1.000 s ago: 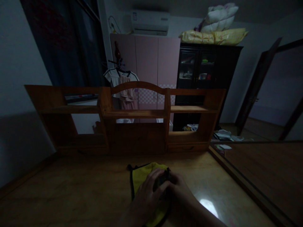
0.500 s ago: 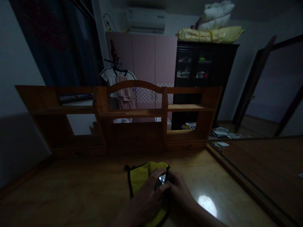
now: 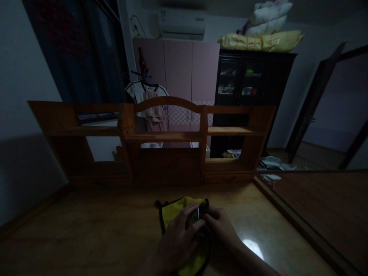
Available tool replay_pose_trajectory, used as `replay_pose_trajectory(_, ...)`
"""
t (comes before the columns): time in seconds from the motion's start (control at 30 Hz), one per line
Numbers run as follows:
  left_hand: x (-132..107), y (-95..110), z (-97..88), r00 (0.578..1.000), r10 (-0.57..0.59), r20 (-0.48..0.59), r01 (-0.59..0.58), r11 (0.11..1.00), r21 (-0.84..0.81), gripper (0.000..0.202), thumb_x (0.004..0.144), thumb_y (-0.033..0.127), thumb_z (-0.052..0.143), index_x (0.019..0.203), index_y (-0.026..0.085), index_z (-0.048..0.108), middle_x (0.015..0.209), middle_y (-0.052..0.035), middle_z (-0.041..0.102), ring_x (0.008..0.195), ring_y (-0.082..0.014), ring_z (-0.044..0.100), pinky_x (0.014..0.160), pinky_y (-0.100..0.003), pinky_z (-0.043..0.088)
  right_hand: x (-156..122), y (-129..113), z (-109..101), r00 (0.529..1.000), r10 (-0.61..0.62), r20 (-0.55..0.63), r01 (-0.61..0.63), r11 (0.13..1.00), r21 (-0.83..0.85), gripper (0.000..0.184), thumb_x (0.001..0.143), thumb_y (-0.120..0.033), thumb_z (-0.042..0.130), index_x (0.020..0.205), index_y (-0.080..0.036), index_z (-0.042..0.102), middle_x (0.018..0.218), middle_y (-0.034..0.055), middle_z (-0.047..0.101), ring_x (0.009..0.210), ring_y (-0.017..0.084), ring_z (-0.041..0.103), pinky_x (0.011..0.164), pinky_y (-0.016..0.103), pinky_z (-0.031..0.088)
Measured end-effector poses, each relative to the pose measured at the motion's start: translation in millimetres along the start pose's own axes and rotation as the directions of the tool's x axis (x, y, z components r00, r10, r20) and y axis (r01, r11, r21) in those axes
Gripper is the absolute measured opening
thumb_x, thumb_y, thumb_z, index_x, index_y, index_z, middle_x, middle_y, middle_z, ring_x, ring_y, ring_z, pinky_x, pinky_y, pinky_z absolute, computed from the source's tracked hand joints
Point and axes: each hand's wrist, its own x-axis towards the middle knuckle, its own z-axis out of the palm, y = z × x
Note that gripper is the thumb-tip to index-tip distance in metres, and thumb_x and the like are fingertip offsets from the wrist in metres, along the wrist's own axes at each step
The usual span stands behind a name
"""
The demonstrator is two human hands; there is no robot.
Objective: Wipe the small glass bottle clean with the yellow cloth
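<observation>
A yellow cloth [image 3: 171, 212] with dark edging lies rumpled on the wooden tabletop [image 3: 115, 230]. Over it, my left hand [image 3: 179, 235] is closed around a small dark object [image 3: 195, 217] with a glossy surface; a thin bright line of reflection shows on it. Its kind is too dim to make out. My right hand [image 3: 222, 227] is at the object's right side, fingers pressed together near the cloth's dark edge. What lies between those fingertips is hidden in shadow.
A wooden shelf unit [image 3: 165, 136] with drawers stands along the far side of the tabletop. A raised wooden edge [image 3: 287, 217] borders the right. Beyond are a pink wardrobe [image 3: 178, 69], a dark cabinet [image 3: 276, 76] and clothes on a rack [image 3: 155, 103].
The glossy object has tilted in my left hand, so its broad bright reflection is now a thin line. My right fingers have shifted slightly against it. The view has turned slightly left.
</observation>
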Motion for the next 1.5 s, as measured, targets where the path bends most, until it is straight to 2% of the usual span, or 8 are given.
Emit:
replay_pose_trajectory(0.2,5,2,-6.4,0.984,0.115,-0.134,-0.105,0.992,0.075,0.050,0.082,0.001,0.051,0.124,0.028,0.048,0.144,-0.0070,0.032,0.133,-0.0260,0.039,0.102,-0.046,0.049,-1,4,-4,0.995,0.015,0.097,-0.020,0.998,0.051,0.031,0.077,-0.025,0.063,0.105,-0.015,0.073,0.104,0.0090,0.071,0.103,0.031,0.062,0.091,0.040,0.048)
replay_pose_trajectory(0.37,2,2,-1.4,0.997,0.003,-0.083,-0.010,0.997,-0.081,0.056,0.091,0.021,0.056,0.141,0.023,0.030,0.138,-0.0099,0.048,0.134,-0.0246,0.041,0.104,-0.042,0.048,-5,7,-5,0.963,-0.019,0.267,-0.015,0.992,0.126,0.052,0.074,-0.014,0.060,0.126,-0.021,0.061,0.130,0.0064,0.060,0.123,0.028,0.051,0.106,0.043,0.037)
replay_pose_trajectory(0.5,1,1,5.6,1.000,-0.004,0.020,0.006,0.994,-0.110,0.060,0.090,0.025,0.059,0.142,0.022,0.028,0.140,-0.0092,0.049,0.135,-0.0262,0.040,0.106,-0.045,0.046,-10,14,-1,0.981,-0.055,0.186,0.045,0.997,0.055,0.044,0.082,-0.023,0.061,0.126,-0.021,0.060,0.132,0.0078,0.058,0.124,0.027,0.051,0.108,0.045,0.037)
replay_pose_trajectory(0.63,2,3,4.0,0.999,-0.005,0.037,0.008,0.997,-0.074,0.067,0.087,0.018,0.060,0.144,0.023,0.025,0.142,-0.0102,0.044,0.136,-0.0270,0.037,0.106,-0.047,0.045,-13,24,3,0.992,-0.106,0.074,0.110,0.993,-0.044,0.042,0.083,-0.025,0.059,0.124,-0.021,0.060,0.129,0.0102,0.060,0.122,0.029,0.052,0.108,0.048,0.036)
replay_pose_trajectory(0.8,5,7,-7.0,0.986,0.163,0.025,-0.164,0.986,0.010,0.062,0.075,-0.001,0.059,0.127,0.028,0.044,0.154,-0.0089,0.019,0.140,-0.0332,0.027,0.109,-0.055,0.038,-14,32,3,0.988,-0.155,-0.009,0.151,0.974,-0.166,0.043,0.085,-0.027,0.056,0.128,-0.021,0.059,0.127,0.0108,0.060,0.120,0.030,0.053,0.105,0.050,0.038)
replay_pose_trajectory(0.97,7,4,-7.7,0.992,0.119,0.053,-0.118,0.993,-0.019,0.067,0.068,-0.003,0.057,0.127,0.023,0.041,0.155,-0.0137,0.009,0.142,-0.0361,0.020,0.107,-0.057,0.038,-13,20,3,0.978,-0.174,-0.115,0.146,0.964,-0.220,0.042,0.085,-0.031,0.057,0.125,-0.021,0.062,0.123,0.0097,0.064,0.115,0.032,0.055,0.101,0.047,0.042)
replay_pose_trajectory(1.13,5,1,-3.1,0.993,0.110,0.043,-0.110,0.994,0.000,0.063,0.073,-0.001,0.059,0.129,0.022,0.040,0.153,-0.0147,0.015,0.141,-0.0349,0.022,0.106,-0.055,0.040,-11,6,1,0.982,-0.185,-0.046,0.173,0.966,-0.192,0.029,0.087,-0.027,0.054,0.110,-0.018,0.068,0.103,0.0086,0.071,0.098,0.030,0.063,0.088,0.039,0.050)
replay_pose_trajectory(1.5,4,2,-3.1,0.995,0.097,-0.011,-0.096,0.995,0.030,0.061,0.073,-0.004,0.048,0.129,0.021,0.045,0.154,-0.0141,0.014,0.142,-0.0345,0.020,0.105,-0.059,0.038,-9,-3,5,0.986,-0.160,-0.051,0.152,0.978,-0.145,0.032,0.084,-0.033,0.063,0.112,-0.019,0.069,0.106,0.0084,0.070,0.103,0.031,0.062,0.093,0.042,0.049)
